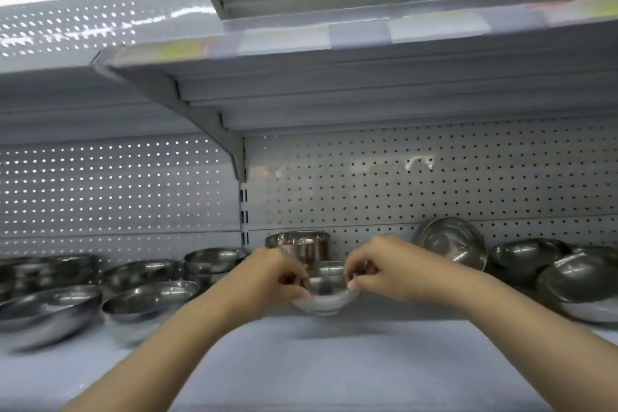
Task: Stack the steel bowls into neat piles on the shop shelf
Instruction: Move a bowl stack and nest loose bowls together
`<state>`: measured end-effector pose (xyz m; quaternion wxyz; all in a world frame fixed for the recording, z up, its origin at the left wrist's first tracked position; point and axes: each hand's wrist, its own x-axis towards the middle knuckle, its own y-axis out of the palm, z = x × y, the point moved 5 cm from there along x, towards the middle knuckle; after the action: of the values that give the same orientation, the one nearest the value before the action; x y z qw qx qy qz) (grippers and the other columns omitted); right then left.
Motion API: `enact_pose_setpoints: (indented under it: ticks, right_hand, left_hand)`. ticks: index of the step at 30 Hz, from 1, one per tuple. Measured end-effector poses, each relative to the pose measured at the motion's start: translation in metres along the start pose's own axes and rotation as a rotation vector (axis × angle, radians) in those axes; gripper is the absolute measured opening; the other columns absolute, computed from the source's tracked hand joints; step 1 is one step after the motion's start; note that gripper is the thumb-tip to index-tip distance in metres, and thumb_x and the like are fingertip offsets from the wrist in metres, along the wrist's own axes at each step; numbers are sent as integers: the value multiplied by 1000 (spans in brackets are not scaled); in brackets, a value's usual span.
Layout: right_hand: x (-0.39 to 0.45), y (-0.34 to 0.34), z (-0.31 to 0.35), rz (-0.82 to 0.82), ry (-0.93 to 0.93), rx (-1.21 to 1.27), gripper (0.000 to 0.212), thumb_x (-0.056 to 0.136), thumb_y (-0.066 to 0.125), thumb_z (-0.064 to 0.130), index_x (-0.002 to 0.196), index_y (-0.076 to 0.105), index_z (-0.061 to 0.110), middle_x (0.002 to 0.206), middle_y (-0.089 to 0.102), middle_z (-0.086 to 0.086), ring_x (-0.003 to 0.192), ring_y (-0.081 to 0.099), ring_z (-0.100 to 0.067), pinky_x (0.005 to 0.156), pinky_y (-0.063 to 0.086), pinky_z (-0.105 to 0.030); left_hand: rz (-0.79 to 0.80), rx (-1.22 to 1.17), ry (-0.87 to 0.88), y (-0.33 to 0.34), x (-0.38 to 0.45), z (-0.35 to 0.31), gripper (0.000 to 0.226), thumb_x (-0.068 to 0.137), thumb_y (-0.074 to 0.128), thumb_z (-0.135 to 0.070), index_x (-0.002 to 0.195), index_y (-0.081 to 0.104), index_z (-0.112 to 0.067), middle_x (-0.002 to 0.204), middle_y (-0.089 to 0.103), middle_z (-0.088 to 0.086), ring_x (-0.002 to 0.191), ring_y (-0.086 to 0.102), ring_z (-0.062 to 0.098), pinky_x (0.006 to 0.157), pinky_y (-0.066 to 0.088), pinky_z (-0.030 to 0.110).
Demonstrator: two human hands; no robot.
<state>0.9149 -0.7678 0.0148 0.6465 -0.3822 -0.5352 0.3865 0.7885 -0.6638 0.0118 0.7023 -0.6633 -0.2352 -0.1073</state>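
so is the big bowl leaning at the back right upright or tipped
Tipped. The big bowl stands on its edge against the pegboard back panel, its open inside facing out toward the camera.

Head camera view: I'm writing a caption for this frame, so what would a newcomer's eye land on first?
First, the two hands at the centre: the left hand and the right hand each pinch the rim of a small steel bowl over the white shelf. Next, loose steel bowls crowd the left side, and one big bowl leans tilted against the dotted back panel.
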Motion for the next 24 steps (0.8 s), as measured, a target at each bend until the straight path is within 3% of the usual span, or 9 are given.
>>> enact_pose_setpoints:
  ticks: [6, 12, 20, 24]
  right_hand:
    - [18, 22, 61, 3, -62, 45, 5, 88, 62, 28, 88, 67, 26, 84, 57, 12, 78, 55, -9, 66, 40, -23]
    - [30, 49, 86, 19, -24, 31, 5, 90, 60, 24, 87, 64, 24, 80, 53, 10, 71, 50, -8, 56, 34, -20]
    - [26, 62, 97, 20, 4, -37, 8, 90, 58, 20, 92, 66, 18, 97, 65, -1, 79, 53, -14, 68, 40, -27]
    - [21, 65, 97, -2, -15, -61, 8, 90, 58, 20, 91, 65, 17, 97, 66, -2, 79, 50, -13, 65, 38, -25]
  left_hand:
    - [-13, 29, -34, -26, -51, 35, 12, 83, 65, -32, 78, 68, -21, 79, 66, -7, 67, 55, 2, 62, 40, 12]
    - [22, -5, -57, -16, -71, 67, 9, 84, 65, -29, 76, 67, -25, 66, 55, -17, 57, 48, -7, 56, 36, 9]
    - [24, -69, -17, -5, -81, 78, 11, 82, 66, -33, 77, 69, -23, 67, 55, -19, 62, 50, -6, 59, 37, 8]
    - [10, -63, -22, -1, -82, 75, 11, 81, 68, -34, 77, 68, -23, 58, 49, -22, 55, 48, -9, 56, 35, 8]
